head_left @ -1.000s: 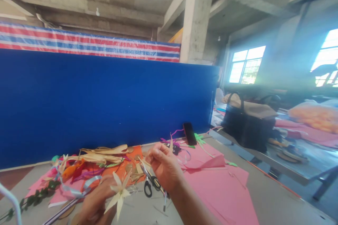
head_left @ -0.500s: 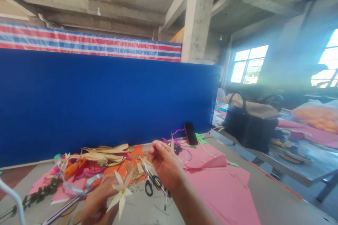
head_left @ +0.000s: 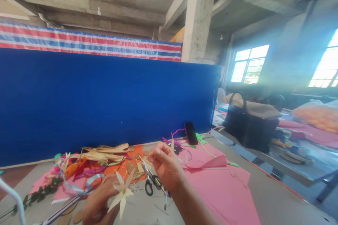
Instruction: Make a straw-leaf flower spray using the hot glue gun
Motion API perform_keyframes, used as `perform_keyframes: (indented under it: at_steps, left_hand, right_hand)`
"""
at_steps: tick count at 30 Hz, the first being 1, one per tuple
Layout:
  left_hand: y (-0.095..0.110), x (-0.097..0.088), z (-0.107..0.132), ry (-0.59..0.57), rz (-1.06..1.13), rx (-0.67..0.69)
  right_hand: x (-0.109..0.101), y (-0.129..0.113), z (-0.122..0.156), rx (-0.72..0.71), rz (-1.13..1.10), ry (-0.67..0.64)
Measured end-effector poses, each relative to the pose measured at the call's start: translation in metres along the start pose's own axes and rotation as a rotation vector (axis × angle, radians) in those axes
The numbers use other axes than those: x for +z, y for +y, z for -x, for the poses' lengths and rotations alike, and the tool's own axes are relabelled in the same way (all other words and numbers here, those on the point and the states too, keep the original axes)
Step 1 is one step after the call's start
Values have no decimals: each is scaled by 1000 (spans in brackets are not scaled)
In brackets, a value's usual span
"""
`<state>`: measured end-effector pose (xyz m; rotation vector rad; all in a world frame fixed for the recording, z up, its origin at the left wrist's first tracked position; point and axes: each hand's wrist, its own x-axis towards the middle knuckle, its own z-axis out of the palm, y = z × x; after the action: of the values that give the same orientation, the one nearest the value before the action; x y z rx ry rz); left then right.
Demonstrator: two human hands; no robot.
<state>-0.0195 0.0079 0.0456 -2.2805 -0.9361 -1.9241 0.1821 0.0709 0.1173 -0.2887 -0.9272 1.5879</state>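
A pale, pointed-petal flower [head_left: 122, 191], apparently of dried husk, faces up at the lower middle. My left hand [head_left: 99, 198] is closed around its underside, and the petals hide part of the fingers. To the right, my right hand [head_left: 169, 168] is raised with thumb and fingers pinched together; whatever is between them, if anything, is too small to make out. A narrow pale pointed strip [head_left: 172, 143] rises just behind that hand. Black-handled scissors [head_left: 149, 182] lie between the two hands, close to the right wrist.
Dried husk strips [head_left: 105, 155] lie along the blue partition [head_left: 105, 105], with orange paper [head_left: 138, 151] beside them. Pink sheets [head_left: 213, 190] cover the right side. A phone [head_left: 190, 133] leans at the back. Ribbon [head_left: 74, 188] and a green leaf sprig [head_left: 42, 192] are at left.
My right hand has lowered slightly, its fingertips tipping down and left. The left hand and the flower have barely shifted.
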Motion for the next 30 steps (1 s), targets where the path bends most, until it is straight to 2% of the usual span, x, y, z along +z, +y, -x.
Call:
perform_keyframes:
  at_steps: [7,13,21,26,30]
  left_hand:
    - [2,-1,-2,-30,5,-13]
    - [7,1,-8,-26,7,15]
    - [3,-1,-3,5,-71,54]
    - [4,-2,-6,-8,-59,90]
    - [6,-1,-9,-13,-48,66]
  right_hand:
    - [-3,1,-4,-24,-105,-31]
    - [2,-2,-3,34,-217,-42]
    - [-4,2,-3,-29,-97,18]
    - [-2,0,0,6,-95,-17]
    - [0,-2,1,21,-80,-11]
